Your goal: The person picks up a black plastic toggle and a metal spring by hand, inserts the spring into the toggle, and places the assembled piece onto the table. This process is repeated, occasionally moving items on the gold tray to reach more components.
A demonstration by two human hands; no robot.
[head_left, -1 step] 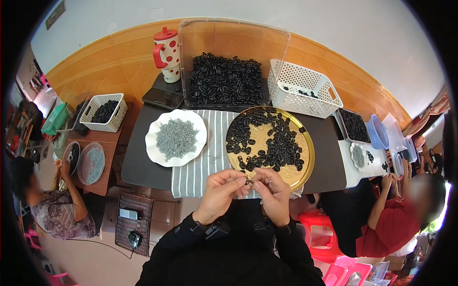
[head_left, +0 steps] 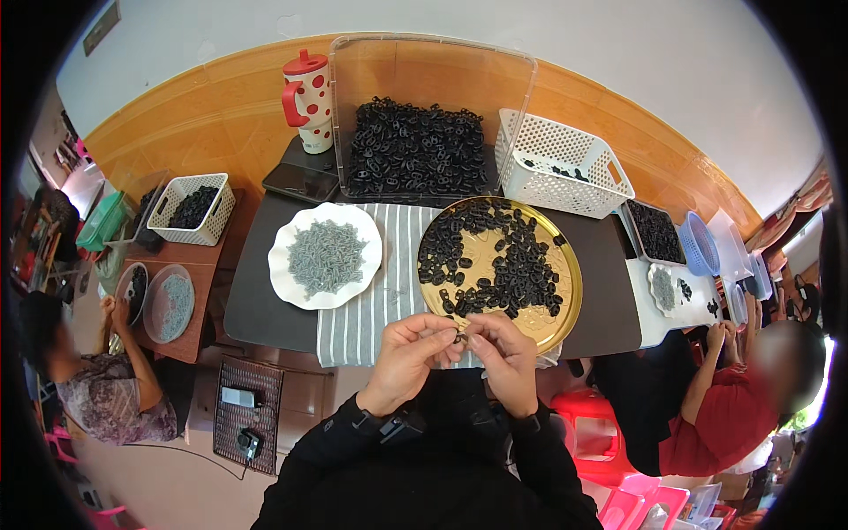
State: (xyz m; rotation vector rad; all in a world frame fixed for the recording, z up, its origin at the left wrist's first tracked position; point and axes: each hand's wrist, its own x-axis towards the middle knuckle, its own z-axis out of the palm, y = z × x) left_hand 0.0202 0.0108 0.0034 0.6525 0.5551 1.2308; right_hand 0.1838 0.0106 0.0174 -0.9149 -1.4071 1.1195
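Note:
Over the near edge of a gold tray [head_left: 572,329], my two hands meet with fingertips close together. A small black plastic piece [head_left: 460,337] is pinched between the thumb and finger of my left hand [head_left: 408,358]. My right hand [head_left: 505,358] closes its thumb and finger at the right side of that piece; whatever it grips there is too small to make out. Many black oval pieces with holes [head_left: 521,276] lie loose on the tray. Left of it, a white scalloped plate [head_left: 281,281] bears a heap of small grey screws [head_left: 325,256].
Under plate and tray lies a striped cloth [head_left: 402,234]. Behind stand a clear bin of black pieces [head_left: 415,150], a white perforated basket [head_left: 565,190] and a dotted tumbler [head_left: 309,102]. Other people work at the left [head_left: 115,389] and right [head_left: 733,406]. A red stool [head_left: 587,433] stands at lower right.

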